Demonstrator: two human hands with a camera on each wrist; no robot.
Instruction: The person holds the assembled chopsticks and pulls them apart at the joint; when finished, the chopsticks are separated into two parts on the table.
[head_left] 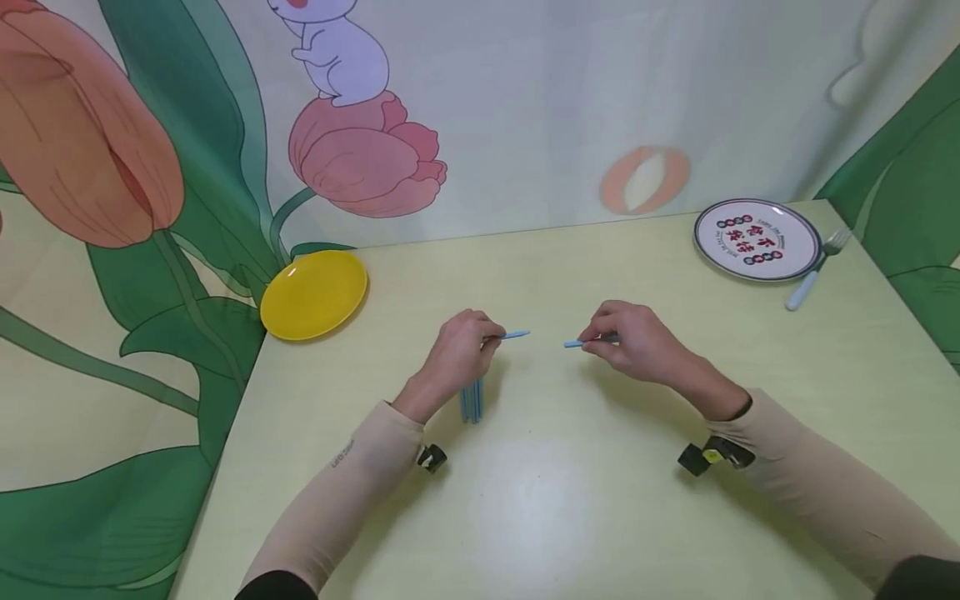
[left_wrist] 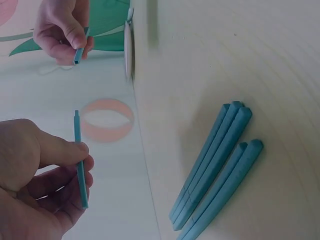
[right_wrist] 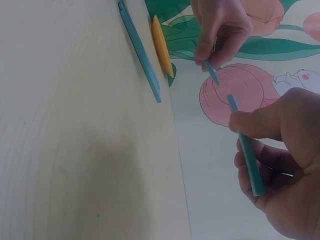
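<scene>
One blue stick [left_wrist: 79, 145] is pinched between thumb and fingers of the left hand [head_left: 461, 350]; a second blue stick [right_wrist: 250, 160] is pinched the same way by the right hand [head_left: 633, 342]. Both sticks are held above the table [head_left: 540, 508], roughly end to end, with a clear gap left between the facing tips. A narrowed peg is seen on the left stick's tip; a dark spot is shown on the facing end of the right one. More blue sticks [left_wrist: 215, 165] are laid on the table near the left hand, side by side, three close together and two just beside them in the left wrist view. A yellow plate [head_left: 315, 296] is set at the far left corner. A white plate [head_left: 757, 242] with a dark rim and red print is placed at the far right, with a fork [head_left: 816, 273] just beside it; whether they touch cannot be told. Behind the table, a curtain [head_left: 517, 125] printed with flowers is hung.
</scene>
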